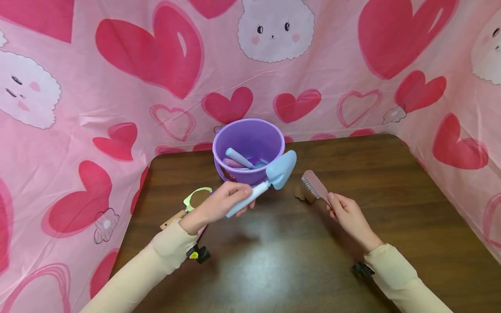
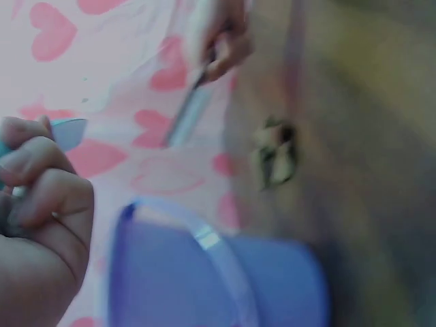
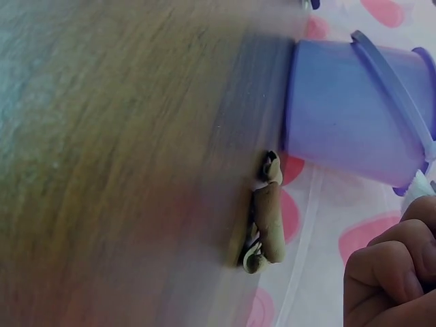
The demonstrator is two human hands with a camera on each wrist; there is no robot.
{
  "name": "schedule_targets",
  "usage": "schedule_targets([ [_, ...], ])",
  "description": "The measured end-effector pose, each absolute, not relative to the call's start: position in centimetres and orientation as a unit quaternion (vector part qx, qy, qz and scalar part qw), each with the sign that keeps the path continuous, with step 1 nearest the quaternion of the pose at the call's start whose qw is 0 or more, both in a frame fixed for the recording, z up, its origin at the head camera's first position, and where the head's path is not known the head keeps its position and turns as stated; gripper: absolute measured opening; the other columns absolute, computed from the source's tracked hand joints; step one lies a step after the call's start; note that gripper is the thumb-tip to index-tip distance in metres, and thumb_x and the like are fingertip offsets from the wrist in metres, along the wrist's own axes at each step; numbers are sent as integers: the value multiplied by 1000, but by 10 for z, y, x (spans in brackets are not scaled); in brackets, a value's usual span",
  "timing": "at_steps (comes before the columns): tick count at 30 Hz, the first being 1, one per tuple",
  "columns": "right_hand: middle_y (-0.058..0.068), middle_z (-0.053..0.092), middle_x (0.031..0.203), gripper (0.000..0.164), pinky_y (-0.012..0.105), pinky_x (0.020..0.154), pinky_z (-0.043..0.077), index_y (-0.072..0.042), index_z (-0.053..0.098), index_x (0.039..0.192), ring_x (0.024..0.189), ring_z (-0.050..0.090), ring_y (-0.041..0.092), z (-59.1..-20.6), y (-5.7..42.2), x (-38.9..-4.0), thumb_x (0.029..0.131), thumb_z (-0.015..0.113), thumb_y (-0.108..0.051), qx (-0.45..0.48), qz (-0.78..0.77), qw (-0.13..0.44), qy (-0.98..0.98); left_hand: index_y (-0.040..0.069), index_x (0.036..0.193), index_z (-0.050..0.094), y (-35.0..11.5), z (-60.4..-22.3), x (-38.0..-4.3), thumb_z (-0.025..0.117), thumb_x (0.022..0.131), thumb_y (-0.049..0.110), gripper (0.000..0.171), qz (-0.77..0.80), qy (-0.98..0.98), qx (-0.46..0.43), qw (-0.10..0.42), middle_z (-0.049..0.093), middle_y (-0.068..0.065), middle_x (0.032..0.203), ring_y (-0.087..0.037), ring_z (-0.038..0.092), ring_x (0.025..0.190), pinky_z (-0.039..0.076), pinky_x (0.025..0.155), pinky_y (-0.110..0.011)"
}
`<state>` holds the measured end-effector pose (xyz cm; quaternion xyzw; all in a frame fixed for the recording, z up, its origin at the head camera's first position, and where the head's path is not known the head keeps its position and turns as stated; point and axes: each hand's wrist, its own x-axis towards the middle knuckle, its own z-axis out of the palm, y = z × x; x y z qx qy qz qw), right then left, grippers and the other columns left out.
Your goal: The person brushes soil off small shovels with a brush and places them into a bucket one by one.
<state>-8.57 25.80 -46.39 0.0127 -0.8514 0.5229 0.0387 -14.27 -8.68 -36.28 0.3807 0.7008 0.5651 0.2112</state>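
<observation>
Just below the middle of the frame the left hand grips the handle of a pale blue trowel, while the right hand, right of centre, pinches a pink brush by its handle, near brown pieces on the counter. A firm, steady hold seems wise, the blade kept off the rim of the purple bucket at centre. No writing is legible on the bucket's dark red patch.
</observation>
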Motion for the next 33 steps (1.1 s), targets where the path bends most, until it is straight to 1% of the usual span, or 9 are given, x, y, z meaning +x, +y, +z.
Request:
schedule_targets([
  [3,0,45,55,44,27,47,35,1,56,81,47,41,10,-465,259,-85,100,41,-36,14,519,38,-854,3,81,61,-96,-340,-155,46,98,18,28,529,746,366,171,50,-13,58,-22,46,51,38,48,-28],
  [7,0,45,55,45,28,47,35,1,56,81,48,41,12,-462,259,-82,99,40,-38,17,511,32,-859,17,78,61,-105,-317,-176,54,94,33,24,400,842,354,73,53,0,60,-14,47,53,37,49,-27],
  [9,1,46,56,45,28,48,35,0,56,82,48,41,12,-461,259,-80,99,40,-37,17,507,28,-861,21,76,59,-107,-311,-186,55,92,37,23,311,884,349,18,52,6,59,-11,47,53,38,49,-27],
  [11,1,46,56,44,28,48,34,0,56,82,48,41,13,-461,259,-79,99,40,-37,15,505,24,-862,22,72,57,-106,-308,-197,54,90,40,25,220,914,340,-29,51,8,56,-11,46,52,37,48,-29],
  [14,1,46,56,43,28,48,34,0,56,83,48,41,12,-461,259,-76,100,40,-36,13,503,17,-864,19,67,52,-101,-305,-211,53,87,40,29,113,938,322,-60,48,6,55,-15,46,53,36,47,-32],
  [17,3,46,56,38,28,48,34,-1,55,82,48,40,12,-462,258,-74,100,41,-32,15,505,9,-863,17,63,50,-93,-303,-224,53,86,40,32,38,945,321,-49,46,3,55,-19,47,55,38,47,-35],
  [22,4,45,55,32,29,47,33,-4,55,81,47,39,12,-464,259,-72,100,42,-26,15,512,7,-859,16,64,55,-73,-307,-241,58,82,39,29,-42,938,344,-6,52,0,59,-23,53,61,45,56,-40],
  [27,0,44,55,39,28,46,33,0,55,82,47,39,10,-465,258,-70,100,42,-32,13,517,5,-856,14,74,58,-57,-312,-249,62,79,38,25,-79,937,334,62,58,-3,72,-24,58,73,47,69,-43],
  [33,2,44,55,43,28,46,34,1,56,82,47,40,12,-464,261,-70,99,42,-36,11,515,16,-857,13,82,59,-46,-313,-246,62,84,40,28,-75,935,321,130,59,-4,78,-23,57,78,46,73,-43],
])
